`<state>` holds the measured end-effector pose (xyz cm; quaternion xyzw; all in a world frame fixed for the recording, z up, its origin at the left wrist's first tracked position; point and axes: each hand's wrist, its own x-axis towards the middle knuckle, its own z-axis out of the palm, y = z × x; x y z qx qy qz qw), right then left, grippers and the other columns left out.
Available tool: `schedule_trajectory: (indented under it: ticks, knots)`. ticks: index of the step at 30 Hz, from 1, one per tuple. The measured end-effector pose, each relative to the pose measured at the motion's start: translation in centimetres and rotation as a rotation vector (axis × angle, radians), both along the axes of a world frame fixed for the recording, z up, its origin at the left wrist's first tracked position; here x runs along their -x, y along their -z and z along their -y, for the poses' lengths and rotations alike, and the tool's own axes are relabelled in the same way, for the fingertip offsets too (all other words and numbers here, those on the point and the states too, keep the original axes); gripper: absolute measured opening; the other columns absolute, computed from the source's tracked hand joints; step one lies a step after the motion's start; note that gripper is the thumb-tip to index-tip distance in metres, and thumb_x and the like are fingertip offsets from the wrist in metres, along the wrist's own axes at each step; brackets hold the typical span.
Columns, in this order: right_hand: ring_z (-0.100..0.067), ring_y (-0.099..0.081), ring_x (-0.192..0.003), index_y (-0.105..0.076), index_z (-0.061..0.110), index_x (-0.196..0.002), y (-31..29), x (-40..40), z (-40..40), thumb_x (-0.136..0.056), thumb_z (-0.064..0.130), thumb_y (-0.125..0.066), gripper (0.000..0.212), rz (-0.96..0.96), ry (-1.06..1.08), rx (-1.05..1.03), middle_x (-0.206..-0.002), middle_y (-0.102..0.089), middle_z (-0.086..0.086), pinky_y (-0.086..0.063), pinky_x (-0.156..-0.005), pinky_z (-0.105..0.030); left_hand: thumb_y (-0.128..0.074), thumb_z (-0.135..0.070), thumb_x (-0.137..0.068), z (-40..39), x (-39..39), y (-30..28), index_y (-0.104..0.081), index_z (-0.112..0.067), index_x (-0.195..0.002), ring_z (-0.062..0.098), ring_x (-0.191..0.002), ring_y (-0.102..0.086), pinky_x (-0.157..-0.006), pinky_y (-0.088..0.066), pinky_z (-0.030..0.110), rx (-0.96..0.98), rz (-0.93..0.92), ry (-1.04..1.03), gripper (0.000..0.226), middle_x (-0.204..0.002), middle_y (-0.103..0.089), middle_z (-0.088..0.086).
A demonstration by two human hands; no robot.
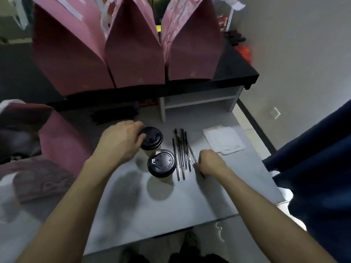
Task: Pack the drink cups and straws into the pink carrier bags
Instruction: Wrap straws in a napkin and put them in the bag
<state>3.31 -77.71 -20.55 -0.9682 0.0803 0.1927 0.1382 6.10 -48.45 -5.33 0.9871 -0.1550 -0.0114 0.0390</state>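
Two paper cups with black lids stand on the grey table: the far cup (152,138) and the near cup (162,164). My left hand (121,141) curls round the left side of the far cup. Several black wrapped straws (181,150) lie in a row right of the cups. My right hand (209,162) pinches one straw (193,158) at the row's right edge. Three pink carrier bags (133,54) stand on the raised black counter behind. Another pink bag (62,141) stands at the left on the table.
A flat white paper bag (224,138) lies right of the straws. A folded pink bag (41,181) lies at the near left. A dark blue cloth (313,158) hangs at the right. A white shelf (199,99) opens under the black counter.
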Motion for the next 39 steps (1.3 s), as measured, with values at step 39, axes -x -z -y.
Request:
schedule_trajectory:
  ticks: [39]
  knots:
    - [-0.032,-0.069,-0.074,-0.072,0.000,-0.079,2.3,-5.5,1.6,-0.094,0.018,-0.071,0.023,0.129,0.245,-0.435,-0.076,-0.071,-0.010,-0.056,-0.065,-0.034,-0.077,-0.027,-0.104,10.2,3.3,5.6,-0.084,-0.022,-0.103,0.026,-0.076,-0.082,-0.069,-0.065,0.028,1.241,-0.124,-0.355,0.009,-0.081,-0.082,0.008]
